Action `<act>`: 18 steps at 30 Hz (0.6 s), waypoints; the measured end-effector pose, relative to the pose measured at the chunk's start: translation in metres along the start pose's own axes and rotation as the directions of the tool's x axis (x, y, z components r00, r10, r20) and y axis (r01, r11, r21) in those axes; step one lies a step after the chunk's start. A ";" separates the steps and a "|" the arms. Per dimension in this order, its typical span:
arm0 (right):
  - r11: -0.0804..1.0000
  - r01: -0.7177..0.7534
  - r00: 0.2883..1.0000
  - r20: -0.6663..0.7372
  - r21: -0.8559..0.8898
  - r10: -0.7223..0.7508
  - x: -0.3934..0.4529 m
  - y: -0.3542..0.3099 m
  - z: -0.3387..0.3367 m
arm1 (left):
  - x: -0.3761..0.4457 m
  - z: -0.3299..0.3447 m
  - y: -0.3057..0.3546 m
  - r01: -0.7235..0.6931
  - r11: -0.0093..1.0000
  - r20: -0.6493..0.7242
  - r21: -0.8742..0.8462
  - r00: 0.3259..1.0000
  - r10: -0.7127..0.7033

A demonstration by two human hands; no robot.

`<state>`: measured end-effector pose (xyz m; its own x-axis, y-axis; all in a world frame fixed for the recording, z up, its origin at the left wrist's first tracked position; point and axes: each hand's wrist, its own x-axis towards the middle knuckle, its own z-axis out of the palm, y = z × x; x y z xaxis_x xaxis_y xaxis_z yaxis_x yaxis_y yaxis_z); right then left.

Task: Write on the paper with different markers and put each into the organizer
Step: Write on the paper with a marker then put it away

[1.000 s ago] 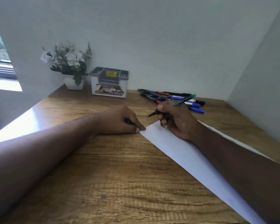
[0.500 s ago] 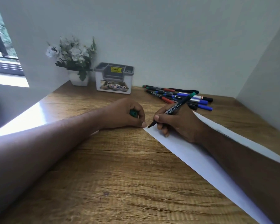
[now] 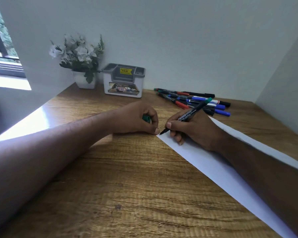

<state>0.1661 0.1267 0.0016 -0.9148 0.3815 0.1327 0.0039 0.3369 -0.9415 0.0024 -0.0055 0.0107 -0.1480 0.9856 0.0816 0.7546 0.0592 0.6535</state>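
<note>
A grey and white desk organizer [image 3: 123, 81] stands at the back of the wooden bench [image 3: 120, 177], against the wall, just beside a white pot of pale artificial flowers [image 3: 79, 55]. Its top compartments show no markers; a yellow price sticker sits on its inner wall and a printed label on its front. To its right a loose pile of markers [image 3: 193, 100] with red, blue, black and green caps lies flat on the bench, near the far corner of the sheet of white paper [image 3: 205, 162].

The right hand [image 3: 193, 129] pinches a green-ended black marker [image 3: 192, 113] in a writing grip, thumb and fingers pressed on the barrel, the tip touching the near left corner of the paper. The hand's heel and forearm rest on the sheet. The left hand [image 3: 136, 119] is curled shut around the green marker cap [image 3: 146, 118], its thumb tip pressed down right at the paper's corner.

Compared with a second ago, the marker has swung from lying low across the right hand to standing tilted up with its tip down on the paper, and the cap shows more plainly in the left hand. The organizer and the pile are as they were.
</note>
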 end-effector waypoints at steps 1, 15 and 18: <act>1.000 -0.005 1.000 0.005 -0.002 0.005 0.000 0.000 0.000 | 0.000 0.000 0.000 0.001 1.000 0.004 0.002 1.000 -0.001; 1.000 0.017 1.000 -0.017 -0.025 -0.017 -0.001 -0.001 0.000 | 0.000 0.000 0.000 0.002 1.000 -0.003 0.023 1.000 -0.002; 1.000 0.016 1.000 -0.023 -0.022 -0.016 -0.002 -0.002 0.000 | 0.001 0.001 0.000 -0.003 0.999 -0.003 0.032 1.000 0.003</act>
<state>0.1679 0.1250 0.0033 -0.9050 0.3961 0.1553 -0.0018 0.3614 -0.9324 0.0023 -0.0044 0.0101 -0.1478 0.9853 0.0861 0.7754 0.0614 0.6285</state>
